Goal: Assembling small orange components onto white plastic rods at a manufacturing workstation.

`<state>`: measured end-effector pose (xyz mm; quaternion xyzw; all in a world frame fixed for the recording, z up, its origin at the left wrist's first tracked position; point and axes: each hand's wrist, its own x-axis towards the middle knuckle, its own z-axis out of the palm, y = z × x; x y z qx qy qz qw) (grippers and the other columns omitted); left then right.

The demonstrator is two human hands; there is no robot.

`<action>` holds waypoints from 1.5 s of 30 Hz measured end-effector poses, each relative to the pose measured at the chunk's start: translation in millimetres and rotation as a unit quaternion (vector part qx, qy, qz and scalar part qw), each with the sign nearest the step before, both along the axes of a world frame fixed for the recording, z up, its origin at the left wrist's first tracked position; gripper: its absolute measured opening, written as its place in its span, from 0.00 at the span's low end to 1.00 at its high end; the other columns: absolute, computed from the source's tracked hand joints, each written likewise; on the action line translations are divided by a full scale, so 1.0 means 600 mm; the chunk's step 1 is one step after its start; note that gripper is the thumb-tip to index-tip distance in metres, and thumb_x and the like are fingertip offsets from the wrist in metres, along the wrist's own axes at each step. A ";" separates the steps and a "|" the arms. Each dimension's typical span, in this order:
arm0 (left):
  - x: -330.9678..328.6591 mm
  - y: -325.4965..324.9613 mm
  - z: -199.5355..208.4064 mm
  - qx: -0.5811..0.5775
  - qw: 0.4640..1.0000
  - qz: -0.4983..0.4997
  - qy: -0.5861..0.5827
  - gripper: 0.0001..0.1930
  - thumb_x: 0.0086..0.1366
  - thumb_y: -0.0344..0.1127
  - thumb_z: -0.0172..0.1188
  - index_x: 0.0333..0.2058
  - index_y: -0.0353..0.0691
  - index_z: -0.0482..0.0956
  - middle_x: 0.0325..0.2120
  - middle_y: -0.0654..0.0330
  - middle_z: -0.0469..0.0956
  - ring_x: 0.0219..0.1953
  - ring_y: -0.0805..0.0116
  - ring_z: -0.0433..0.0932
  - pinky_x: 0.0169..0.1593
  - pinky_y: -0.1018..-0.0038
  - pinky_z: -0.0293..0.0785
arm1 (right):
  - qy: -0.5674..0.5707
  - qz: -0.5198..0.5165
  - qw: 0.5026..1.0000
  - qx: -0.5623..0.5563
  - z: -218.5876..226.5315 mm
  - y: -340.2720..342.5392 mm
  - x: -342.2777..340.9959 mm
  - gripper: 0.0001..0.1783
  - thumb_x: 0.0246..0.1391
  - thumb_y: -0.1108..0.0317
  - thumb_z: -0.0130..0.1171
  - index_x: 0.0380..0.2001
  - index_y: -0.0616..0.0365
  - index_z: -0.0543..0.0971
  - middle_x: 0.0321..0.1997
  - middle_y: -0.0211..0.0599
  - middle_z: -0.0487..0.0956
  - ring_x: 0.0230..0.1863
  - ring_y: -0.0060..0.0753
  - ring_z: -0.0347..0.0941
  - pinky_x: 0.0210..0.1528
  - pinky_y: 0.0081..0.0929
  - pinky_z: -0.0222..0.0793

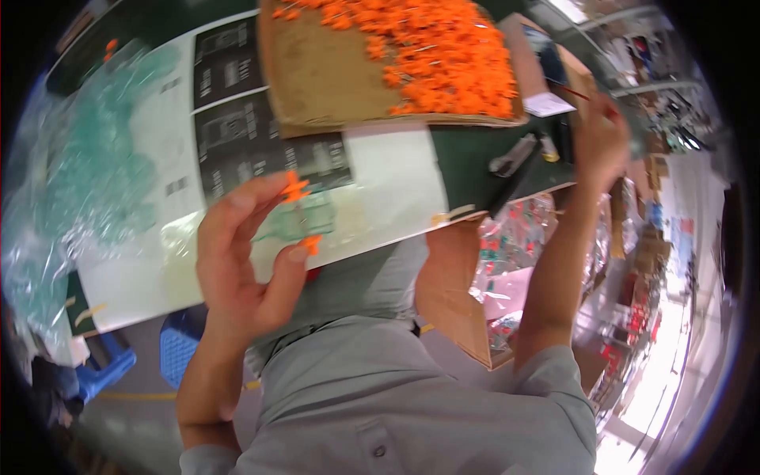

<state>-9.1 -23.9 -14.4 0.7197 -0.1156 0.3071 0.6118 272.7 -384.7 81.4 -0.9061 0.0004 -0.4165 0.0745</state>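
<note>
My left hand [245, 261] is closed in a pinch at the left of centre, over the front of the white board. Between its thumb and fingers sits a small part with orange ends and a metal shaft [302, 212]. Just behind that part shows a clear green plastic piece [318, 214]; whether it touches the hand I cannot tell. At the far right, my right hand [603, 142] is raised beside a small opened carton [546, 104]. Its fingers are closed on a thin reddish stick [571, 91] that points left over the carton.
A shallow cardboard box [332, 87] of orange parts [451, 63] stands at the back. Green plastic pieces in clear film [103, 158] lie left. A utility knife [513, 155] rests right of the white board [396, 174]. Below the table edge stands a carton [455, 289] with bagged pieces.
</note>
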 end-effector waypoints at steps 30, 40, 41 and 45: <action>0.020 -0.005 -0.003 0.051 0.997 0.055 -0.005 0.34 0.56 0.18 0.65 0.61 0.31 0.62 0.51 0.42 0.77 0.53 0.53 0.80 0.56 0.64 0.78 | 0.174 0.427 0.666 0.587 -0.032 0.145 -0.252 0.16 0.71 0.59 0.49 0.40 0.63 0.76 0.35 0.47 0.79 0.18 0.20 0.62 0.16 0.20 0.58; 0.016 -0.011 -0.003 0.014 1.000 0.018 -0.007 0.32 0.59 0.18 0.63 0.61 0.30 0.61 0.55 0.42 0.73 0.55 0.50 0.79 0.60 0.60 0.76 | 0.207 0.503 0.593 0.593 -0.051 0.137 -0.257 0.16 0.71 0.58 0.50 0.45 0.62 0.77 0.39 0.45 0.78 0.20 0.17 0.62 0.19 0.15 0.58; 0.014 -0.010 -0.002 0.006 1.000 0.011 -0.003 0.32 0.59 0.18 0.62 0.61 0.30 0.61 0.55 0.42 0.72 0.56 0.50 0.78 0.61 0.60 0.75 | 0.207 0.503 0.592 0.594 -0.054 0.136 -0.255 0.16 0.71 0.58 0.50 0.45 0.62 0.77 0.39 0.45 0.78 0.20 0.17 0.62 0.19 0.15 0.58; 0.011 -0.008 0.001 -0.011 1.000 -0.006 0.006 0.32 0.60 0.17 0.61 0.62 0.30 0.60 0.56 0.42 0.71 0.58 0.50 0.77 0.63 0.58 0.74 | 0.212 0.519 0.585 0.587 -0.063 0.127 -0.250 0.17 0.71 0.58 0.50 0.47 0.61 0.76 0.40 0.47 0.78 0.20 0.16 0.61 0.19 0.15 0.58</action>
